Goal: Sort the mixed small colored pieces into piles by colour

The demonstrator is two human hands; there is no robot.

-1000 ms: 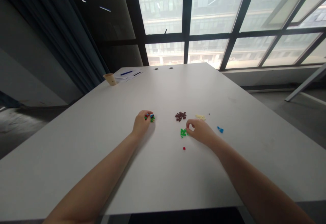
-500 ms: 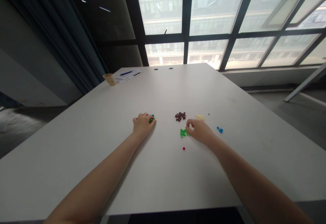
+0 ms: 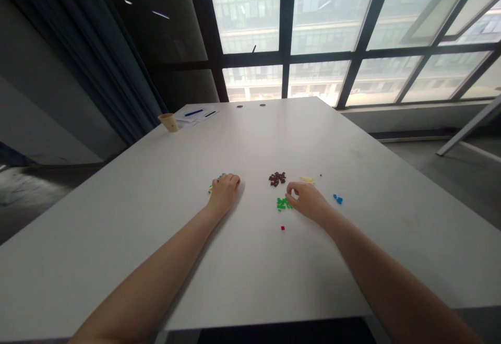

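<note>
My left hand [image 3: 226,190] rests on the table with its fingers curled down, partly covering a small group of mixed pieces [image 3: 210,189] in green, yellow and blue. What its fingertips hold, if anything, is hidden. My right hand [image 3: 307,198] has thumb and index finger pinched into a ring at the edge of the green building-block pieces [image 3: 281,204]; anything between the tips is too small to make out. Dark brown pieces [image 3: 277,178] lie in a pile between the hands. Just beyond the right hand are pale yellow pieces [image 3: 307,179].
A single red piece [image 3: 282,228] lies nearer me, and blue pieces [image 3: 338,199] sit right of my right hand. A tiny dark piece [image 3: 321,175] is farther back. A tan cup [image 3: 169,122] and papers with a blue pen [image 3: 193,112] are at the table's far left.
My left hand has shifted and turned slightly, so mixed pieces now show on its left side rather than at its fingertips on the right. My right hand has stayed put.
</note>
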